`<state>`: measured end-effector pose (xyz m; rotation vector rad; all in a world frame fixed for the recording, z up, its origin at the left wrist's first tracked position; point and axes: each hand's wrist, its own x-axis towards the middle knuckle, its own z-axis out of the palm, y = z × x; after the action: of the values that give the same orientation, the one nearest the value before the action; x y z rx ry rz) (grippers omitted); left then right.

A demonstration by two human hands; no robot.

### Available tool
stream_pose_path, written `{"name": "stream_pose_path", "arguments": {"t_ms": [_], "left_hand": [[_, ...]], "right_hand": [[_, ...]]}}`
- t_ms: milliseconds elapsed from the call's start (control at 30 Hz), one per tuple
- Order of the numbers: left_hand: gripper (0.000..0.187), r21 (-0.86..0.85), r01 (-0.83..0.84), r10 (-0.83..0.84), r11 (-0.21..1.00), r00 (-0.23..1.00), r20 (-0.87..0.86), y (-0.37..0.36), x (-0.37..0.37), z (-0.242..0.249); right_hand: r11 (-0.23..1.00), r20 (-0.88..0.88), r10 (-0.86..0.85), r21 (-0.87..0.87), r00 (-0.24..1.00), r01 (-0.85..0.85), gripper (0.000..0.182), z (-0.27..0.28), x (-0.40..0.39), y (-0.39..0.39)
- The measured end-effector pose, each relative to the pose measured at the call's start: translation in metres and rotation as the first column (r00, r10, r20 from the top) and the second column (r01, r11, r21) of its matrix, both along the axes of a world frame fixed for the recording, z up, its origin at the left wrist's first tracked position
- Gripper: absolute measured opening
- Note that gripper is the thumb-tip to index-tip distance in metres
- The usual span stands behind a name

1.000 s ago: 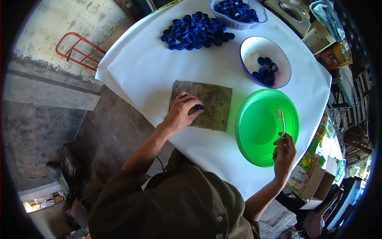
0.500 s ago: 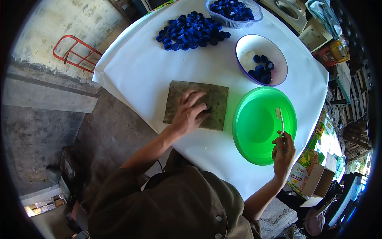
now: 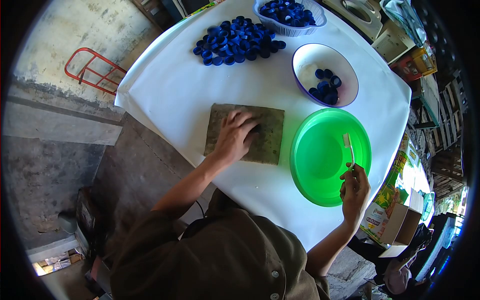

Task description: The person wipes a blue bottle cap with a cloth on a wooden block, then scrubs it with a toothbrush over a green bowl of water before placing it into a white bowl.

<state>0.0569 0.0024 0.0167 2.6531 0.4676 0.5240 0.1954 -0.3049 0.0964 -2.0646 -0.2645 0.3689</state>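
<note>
My left hand (image 3: 234,135) is over a worn brown board (image 3: 270,145) lying on the white table. Its fingers are curled and partly blurred, around something small and dark that I cannot make out. My right hand (image 3: 355,187) grips a white toothbrush (image 3: 349,145) by its handle, bristles up, at the near right rim of a green basin (image 3: 306,182). Behind the basin stands a white bowl with a purple rim (image 3: 345,65), holding several dark blue bottle caps (image 3: 327,90).
A heap of blue bottle caps (image 3: 232,42) lies at the table's far side. Beside it, a pale plastic basket (image 3: 295,31) holds more caps. An open cardboard box (image 3: 400,225) is off the right edge; a red metal frame (image 3: 92,70) leans at the left wall.
My left hand's fingers have drawn closer together over the board. The toothbrush stays in my right hand above the basin. The whole view has shifted slightly.
</note>
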Motion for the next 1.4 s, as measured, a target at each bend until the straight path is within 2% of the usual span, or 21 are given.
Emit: {"name": "stream_pose_path", "arguments": {"t_ms": [100,133,233,333,367,433,500,633,667,700,733,767,800,900,1000,1100,1200,1267,1300,1367,1400], "left_hand": [[0.036,-0.149,-0.013,-0.002,0.989,0.995,-0.104,0.008,-0.002,-0.001],[0.036,-0.138,-0.008,-0.002,0.99,0.997,-0.074,0.007,0.0,0.003],[0.035,-0.228,0.092,-0.075,0.969,0.994,0.082,0.012,0.003,0.0],[0.035,-0.319,0.014,0.142,0.948,0.876,0.461,0.011,0.004,0.012],[0.034,-0.247,-0.067,0.185,0.967,0.849,0.494,0.013,0.003,0.019],[0.036,-0.142,-0.069,0.126,0.988,0.887,0.444,0.022,0.002,0.007],[0.035,0.002,-0.078,0.078,0.997,0.994,0.08,0.02,-0.005,-0.006],[0.035,-0.157,-0.029,0.038,0.987,0.998,0.053,0.033,0.001,0.0],[0.036,-0.254,0.033,0.0,0.967,0.992,0.13,0.036,0.002,-0.001],[0.037,-0.585,0.118,0.023,0.802,0.974,0.227,0.039,0.003,0.004],[0.038,-0.824,0.221,0.075,0.522,0.95,0.302,0.04,0.003,0.013],[0.04,-0.934,0.316,0.157,0.164,0.927,0.341,0.04,-0.001,0.017],[0.045,-0.824,0.552,0.169,-0.123,0.83,0.531,0.044,-0.003,0.019],[0.045,-0.724,0.67,0.141,-0.163,0.742,0.655,0.04,-0.007,0.029],[0.045,-0.718,0.685,0.101,-0.121,0.728,0.678,0.037,-0.008,0.038],[0.045,-0.727,0.686,0.103,0.015,0.722,0.684,0.034,-0.007,0.053],[0.041,-0.736,0.553,-0.018,0.391,0.804,0.594,0.039,-0.007,0.049],[0.035,-0.514,0.36,-0.067,0.779,0.863,0.502,0.037,-0.006,0.047],[0.033,-0.342,0.244,-0.07,0.908,0.891,0.449,0.035,-0.004,0.046],[0.035,-0.179,0.085,-0.022,0.98,0.944,0.328,0.029,-0.003,0.021],[0.036,-0.121,0.06,-0.038,0.991,0.984,0.175,0.026,-0.003,0.015]], "right_hand": [[1.0,0.014,-0.016,0.004,1.0,0.016,0.027,0.0,0.001,0.002],[1.0,0.011,-0.02,0.0,1.0,0.02,0.027,0.0,0.0,0.001],[1.0,-0.002,-0.012,-0.006,1.0,0.012,0.027,0.002,-0.001,0.002],[1.0,-0.013,-0.015,-0.015,1.0,0.014,0.027,0.001,-0.002,-0.001],[1.0,-0.016,-0.012,-0.021,1.0,0.012,0.027,0.001,-0.002,-0.002],[1.0,-0.016,-0.022,-0.018,1.0,0.022,0.027,0.002,-0.002,-0.001],[1.0,-0.011,-0.01,-0.016,1.0,0.01,0.027,0.003,-0.001,0.001],[1.0,0.003,-0.006,0.001,1.0,0.006,0.027,0.003,-0.003,0.0],[1.0,0.012,-0.013,0.02,1.0,0.012,0.027,0.002,-0.001,0.002],[1.0,0.004,-0.012,0.027,1.0,0.012,0.027,0.003,0.0,0.002],[0.999,-0.005,-0.013,0.034,1.0,0.013,0.026,0.004,-0.001,0.001],[0.999,-0.02,-0.011,0.034,1.0,0.012,0.026,0.005,-0.003,-0.001],[0.999,-0.029,-0.02,0.031,0.999,0.021,0.026,0.005,-0.004,-0.003],[0.999,-0.047,-0.022,0.03,0.999,0.023,0.025,0.005,-0.004,-0.002],[1.0,-0.045,-0.014,0.021,0.999,0.015,0.026,0.003,-0.003,-0.001],[1.0,-0.031,-0.011,0.002,0.999,0.011,0.027,0.001,-0.002,0.001],[1.0,-0.026,0.011,-0.017,1.0,-0.011,0.027,0.0,-0.002,0.002],[0.999,-0.013,0.022,-0.023,1.0,-0.023,0.027,-0.002,-0.002,0.001],[0.999,-0.016,0.023,-0.022,1.0,-0.024,0.027,-0.002,-0.002,0.0],[1.0,-0.017,0.026,-0.015,1.0,-0.027,0.027,-0.001,-0.002,0.0],[1.0,-0.016,0.025,-0.01,1.0,-0.025,0.027,-0.002,-0.002,0.001]]}}
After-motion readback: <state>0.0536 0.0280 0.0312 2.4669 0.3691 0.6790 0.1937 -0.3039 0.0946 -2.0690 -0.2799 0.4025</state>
